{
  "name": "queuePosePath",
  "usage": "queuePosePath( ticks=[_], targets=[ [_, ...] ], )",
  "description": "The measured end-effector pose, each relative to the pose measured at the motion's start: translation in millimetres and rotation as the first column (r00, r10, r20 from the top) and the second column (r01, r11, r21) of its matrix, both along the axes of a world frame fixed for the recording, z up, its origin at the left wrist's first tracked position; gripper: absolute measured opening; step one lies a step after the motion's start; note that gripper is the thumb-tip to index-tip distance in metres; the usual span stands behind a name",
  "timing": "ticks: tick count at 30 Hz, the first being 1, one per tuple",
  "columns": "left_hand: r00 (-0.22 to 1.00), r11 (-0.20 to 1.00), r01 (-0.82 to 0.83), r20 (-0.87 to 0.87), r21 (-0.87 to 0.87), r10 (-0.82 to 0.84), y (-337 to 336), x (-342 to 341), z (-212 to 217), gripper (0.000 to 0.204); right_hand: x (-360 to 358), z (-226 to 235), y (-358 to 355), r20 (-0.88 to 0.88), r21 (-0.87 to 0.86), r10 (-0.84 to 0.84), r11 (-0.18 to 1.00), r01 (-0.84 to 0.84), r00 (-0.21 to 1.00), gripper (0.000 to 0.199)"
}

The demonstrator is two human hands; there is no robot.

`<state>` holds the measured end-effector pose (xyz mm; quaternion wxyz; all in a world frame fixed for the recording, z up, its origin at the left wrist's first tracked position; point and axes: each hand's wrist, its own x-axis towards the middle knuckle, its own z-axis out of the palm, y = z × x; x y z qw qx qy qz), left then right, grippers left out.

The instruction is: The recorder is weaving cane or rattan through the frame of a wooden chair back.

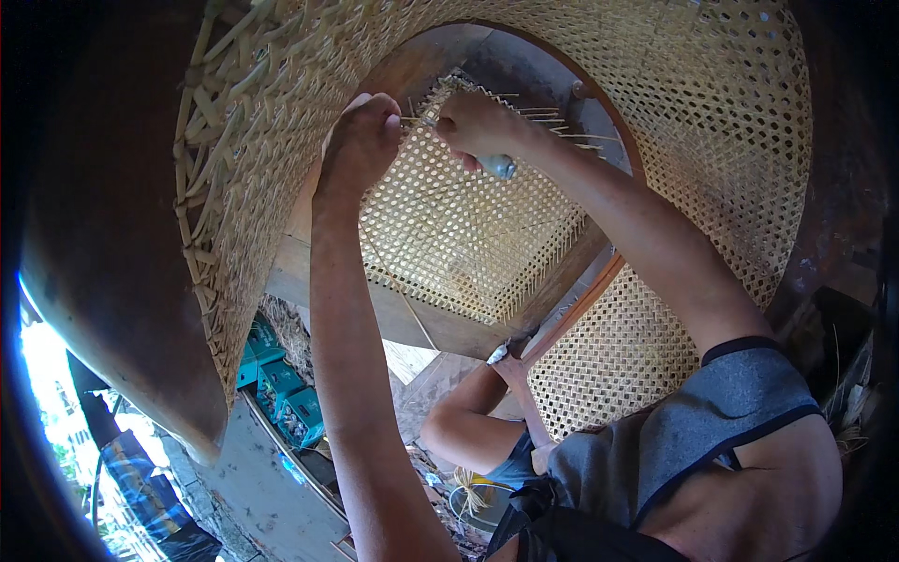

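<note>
Above the far part of a woven cane seat panel, both of my hands are raised close together. My left hand is closed, fingers curled in on a thin cane strand that runs from it toward the right hand. Wrapped in my right hand is a hand tool whose rounded pale blue-grey handle end pokes out below the fingers. Its working tip is hidden, so I cannot tell its exact kind. Loose strand ends stick out past the panel's far right edge.
A curved cane-woven chair back wraps around the far and right sides, with a wooden rim. Dark curved wood fills the left. Green boxes stand lower left. A bundle of cane strands lies near my lap.
</note>
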<state>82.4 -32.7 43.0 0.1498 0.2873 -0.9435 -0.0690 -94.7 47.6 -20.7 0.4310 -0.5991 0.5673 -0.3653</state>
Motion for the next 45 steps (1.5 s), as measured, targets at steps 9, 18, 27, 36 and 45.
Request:
queuePosePath(
  ticks=[9, 18, 27, 36, 45],
  targets=[
    [0.988, 0.976, -0.057, 0.127, -0.209, 0.085, 12.5, -10.8, 1.9, 0.008, -5.8, 6.5, -18.4, 0.160, 0.227, 0.099, 0.965, -0.134, 0.982, 0.030],
    [0.945, 0.960, -0.207, 0.215, -0.186, 0.245, 29.6, -29.5, 8.7, 0.009, -12.1, -1.8, -8.1, -0.260, 0.056, 0.099, 0.995, -0.087, 0.961, 0.049],
    [0.979, 0.780, -0.037, -0.133, 0.625, 0.153, 51.1, -56.5, -26.5, 0.024, -76.9, 14.6, 90.4, -0.126, -0.021, -0.168, 0.986, 0.167, 0.978, 0.050],
    [0.951, 0.858, -0.149, -0.168, 0.491, 0.261, 11.6, -26.4, -5.8, 0.018, -23.9, -11.7, 17.6, -0.019, -0.017, 0.045, 0.999, -0.045, 0.999, 0.038],
    [0.964, 0.909, -0.216, -0.067, 0.356, 0.255, 6.9, -23.7, -5.8, 0.013, -4.7, 4.7, -1.8, -0.134, 0.139, -0.008, 0.990, 0.027, 0.991, 0.037]
  ],
)
